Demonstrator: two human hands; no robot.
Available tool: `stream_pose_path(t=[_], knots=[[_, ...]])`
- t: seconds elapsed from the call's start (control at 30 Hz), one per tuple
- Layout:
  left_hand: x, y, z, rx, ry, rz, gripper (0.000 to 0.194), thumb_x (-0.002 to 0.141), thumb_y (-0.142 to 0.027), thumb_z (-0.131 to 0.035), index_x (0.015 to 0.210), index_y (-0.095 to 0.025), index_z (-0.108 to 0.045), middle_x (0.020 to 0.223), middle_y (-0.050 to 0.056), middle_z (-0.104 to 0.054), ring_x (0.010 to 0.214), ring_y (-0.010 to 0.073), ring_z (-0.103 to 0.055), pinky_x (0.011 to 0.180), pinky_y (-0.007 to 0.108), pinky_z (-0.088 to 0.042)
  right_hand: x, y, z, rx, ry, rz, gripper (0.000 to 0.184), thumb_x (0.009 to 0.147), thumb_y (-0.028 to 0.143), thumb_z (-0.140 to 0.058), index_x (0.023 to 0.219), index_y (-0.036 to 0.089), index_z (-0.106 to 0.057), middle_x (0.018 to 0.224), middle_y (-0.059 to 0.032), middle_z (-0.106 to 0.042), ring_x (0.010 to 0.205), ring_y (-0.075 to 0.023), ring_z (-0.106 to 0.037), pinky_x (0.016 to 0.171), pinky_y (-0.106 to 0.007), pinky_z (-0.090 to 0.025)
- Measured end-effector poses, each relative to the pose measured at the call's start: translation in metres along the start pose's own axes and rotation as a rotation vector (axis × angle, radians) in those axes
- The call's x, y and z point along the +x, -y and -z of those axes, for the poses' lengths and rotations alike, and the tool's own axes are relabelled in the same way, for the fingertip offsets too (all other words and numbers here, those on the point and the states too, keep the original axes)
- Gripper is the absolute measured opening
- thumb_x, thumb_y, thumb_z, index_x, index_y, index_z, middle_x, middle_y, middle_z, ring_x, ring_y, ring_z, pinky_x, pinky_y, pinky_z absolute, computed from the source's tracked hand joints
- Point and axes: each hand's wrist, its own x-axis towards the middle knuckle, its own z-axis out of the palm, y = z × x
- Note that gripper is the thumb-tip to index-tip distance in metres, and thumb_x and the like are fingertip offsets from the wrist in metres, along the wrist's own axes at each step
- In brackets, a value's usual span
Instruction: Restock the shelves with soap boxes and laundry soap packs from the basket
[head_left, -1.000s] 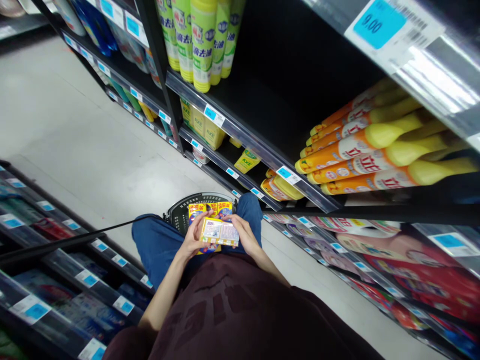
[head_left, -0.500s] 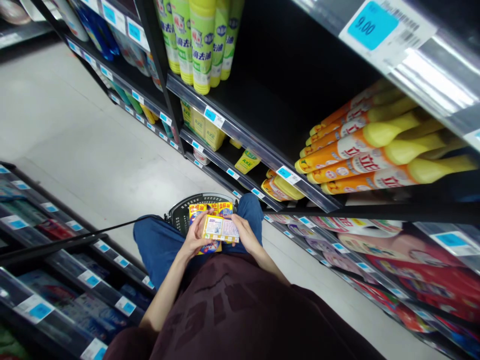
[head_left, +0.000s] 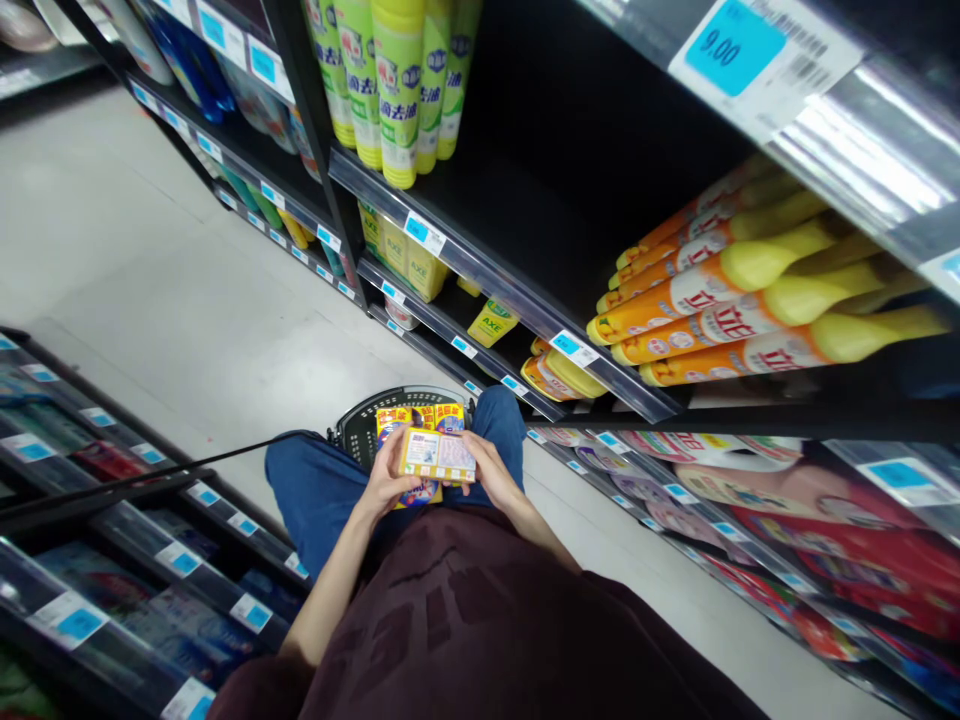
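Between my hands, above my lap, is a small yellow box (head_left: 439, 453) with white printed panels facing up. My left hand (head_left: 385, 474) grips its left end, and my right hand (head_left: 489, 472) grips the right end. Below and beyond it, more yellow boxes (head_left: 448, 412) with red lettering lie in a dark perforated basket (head_left: 367, 408), which sits in front of me between my knees. Part of another yellow box with a blue emblem (head_left: 421, 494) shows beneath the held one. Its contents, and the fingers under the box, are mostly hidden.
Shelves rise close on my right, with green-yellow bottles (head_left: 397, 95) standing and orange bottles (head_left: 739, 315) lying on their sides. A lower shelf (head_left: 180, 556) with packages runs along my left. Pale floor (head_left: 187, 270) stretches ahead between them. A thin dark strap (head_left: 232, 448) crosses at left.
The held box has tilted slightly, showing more of its near side, and shifted a little left with both hands. The camera view has moved slightly.
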Motion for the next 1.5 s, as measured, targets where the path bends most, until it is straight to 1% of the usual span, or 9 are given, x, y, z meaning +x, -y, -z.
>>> stream_pose_path(t=[0.07, 0.13, 0.23, 0.33, 0.43, 0.53, 0.67, 1.13, 1.5], knots=[[0.000, 0.002, 0.001, 0.010, -0.023, -0.005, 0.104, 0.052, -0.034, -0.096, 0.145, -0.027, -0.052, 0.141, 0.012, -0.059, 0.136, 0.0394, -0.049, 0.118, 0.054, -0.035, -0.003, 0.002, 0.002, 0.011, 0.078, 0.026, 0.064, 0.080, 0.065, -0.070, 0.127, 0.024, -0.058, 0.100, -0.0063, -0.073, 0.062, -0.0179, -0.069, 0.047, -0.028, -0.054], [0.000, 0.003, 0.000, 0.004, -0.029, -0.001, 0.105, 0.054, -0.037, -0.095, 0.148, -0.027, -0.048, 0.144, 0.012, -0.057, 0.137, 0.0386, -0.049, 0.117, 0.052, -0.037, -0.005, 0.004, 0.004, -0.030, 0.130, 0.090, 0.077, 0.066, 0.053, -0.087, 0.131, 0.026, -0.054, 0.116, -0.0071, -0.070, 0.074, -0.0191, -0.071, 0.056, -0.028, -0.058], [0.000, 0.002, -0.003, -0.021, -0.020, 0.014, 0.110, 0.057, -0.040, -0.094, 0.152, -0.027, -0.042, 0.147, 0.013, -0.056, 0.135, 0.0376, -0.051, 0.115, 0.050, -0.041, -0.006, 0.004, 0.005, -0.116, 0.102, 0.152, 0.089, 0.053, 0.035, -0.096, 0.130, 0.027, -0.052, 0.127, -0.0081, -0.066, 0.070, -0.0150, -0.069, 0.048, -0.022, -0.054], [-0.001, -0.003, -0.007, -0.031, 0.001, 0.019, 0.110, 0.061, -0.039, -0.093, 0.155, -0.030, -0.036, 0.151, 0.013, -0.052, 0.138, 0.0366, -0.050, 0.115, 0.050, -0.040, -0.002, 0.000, 0.005, -0.143, 0.027, 0.150, 0.077, 0.058, 0.036, -0.093, 0.125, 0.026, -0.055, 0.121, -0.0077, -0.069, 0.057, -0.0110, -0.064, 0.037, -0.018, -0.046], [-0.001, -0.010, -0.013, -0.038, 0.053, 0.004, 0.110, 0.063, -0.036, -0.092, 0.156, -0.033, -0.034, 0.159, 0.012, -0.042, 0.144, 0.0369, -0.043, 0.116, 0.050, -0.039, 0.003, -0.005, 0.003, -0.096, -0.051, 0.117, 0.061, 0.065, 0.043, -0.088, 0.115, 0.022, -0.060, 0.107, -0.0063, -0.073, 0.063, -0.0148, -0.067, 0.041, -0.020, -0.050], [-0.001, -0.014, -0.017, -0.035, 0.102, -0.022, 0.110, 0.062, -0.032, -0.093, 0.156, -0.032, -0.036, 0.165, 0.013, -0.033, 0.149, 0.0380, -0.033, 0.119, 0.050, -0.035, 0.006, -0.008, 0.000, -0.018, -0.139, 0.062, 0.051, 0.073, 0.052, -0.080, 0.109, 0.020, -0.063, 0.093, -0.0054, -0.073, 0.056, -0.0138, -0.063, 0.037, -0.020, -0.046], [0.001, -0.015, -0.019, -0.032, 0.121, -0.036, 0.104, 0.066, -0.032, -0.091, 0.155, -0.030, -0.037, 0.165, 0.013, -0.031, 0.151, 0.0379, -0.028, 0.122, 0.052, -0.028, 0.006, -0.007, -0.002, 0.026, -0.176, 0.036, 0.049, 0.075, 0.056, -0.076, 0.106, 0.020, -0.065, 0.091, -0.0050, -0.073, 0.060, -0.0140, -0.062, 0.038, -0.020, -0.044], [0.001, -0.013, -0.018, -0.045, 0.119, -0.047, 0.102, 0.068, -0.031, -0.090, 0.155, -0.030, -0.038, 0.166, 0.013, -0.029, 0.152, 0.0373, -0.027, 0.122, 0.052, -0.029, 0.005, -0.007, -0.002, 0.037, -0.150, 0.042, 0.046, 0.078, 0.054, -0.076, 0.109, 0.021, -0.066, 0.092, -0.0040, -0.073, 0.067, -0.0158, -0.064, 0.041, -0.020, -0.045], [0.002, -0.012, -0.017, -0.040, 0.131, -0.045, 0.100, 0.067, -0.029, -0.090, 0.153, -0.029, -0.040, 0.166, 0.014, -0.030, 0.149, 0.0378, -0.032, 0.120, 0.051, -0.033, 0.004, -0.008, -0.003, 0.002, -0.186, 0.073, 0.046, 0.079, 0.055, -0.075, 0.106, 0.019, -0.066, 0.085, -0.0023, -0.070, 0.050, -0.0088, -0.053, 0.036, -0.019, -0.039]])
